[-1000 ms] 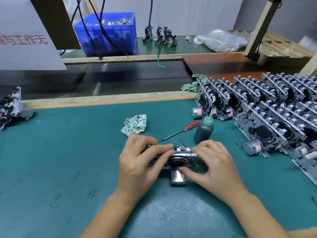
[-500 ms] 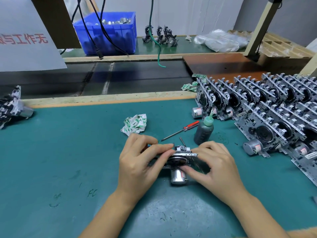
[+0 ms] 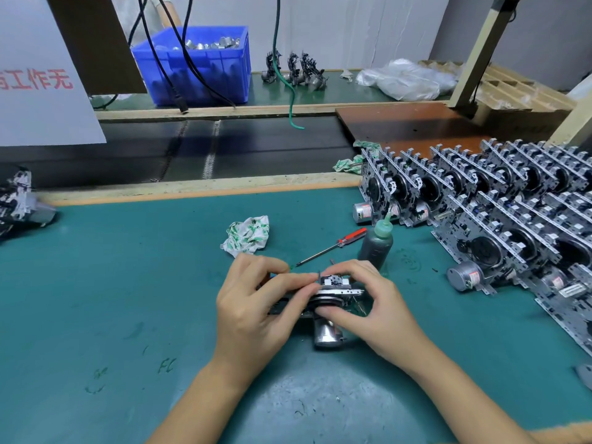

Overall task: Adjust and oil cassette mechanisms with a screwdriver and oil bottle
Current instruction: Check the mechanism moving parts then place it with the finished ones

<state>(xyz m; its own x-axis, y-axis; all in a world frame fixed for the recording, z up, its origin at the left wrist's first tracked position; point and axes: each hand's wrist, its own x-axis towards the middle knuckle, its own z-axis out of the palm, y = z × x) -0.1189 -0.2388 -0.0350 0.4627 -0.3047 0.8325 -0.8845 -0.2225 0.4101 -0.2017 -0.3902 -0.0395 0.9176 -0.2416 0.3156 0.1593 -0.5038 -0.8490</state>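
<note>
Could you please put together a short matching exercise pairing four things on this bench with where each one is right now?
Things:
1. screwdriver
2. oil bottle
3. cassette mechanism
4. blue bin

Places:
A. standing upright on the green mat
B. held between the left hand and right hand
C. on the far shelf behind the conveyor
D. lying flat on the mat, untouched

Pairs: 1-D, 2-A, 3-B, 4-C

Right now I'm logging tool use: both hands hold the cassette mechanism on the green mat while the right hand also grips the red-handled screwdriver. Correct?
Not quite. The head view shows the red-handled screwdriver lying loose on the green mat, beyond the hands. The left hand and right hand hold only the cassette mechanism.
</note>
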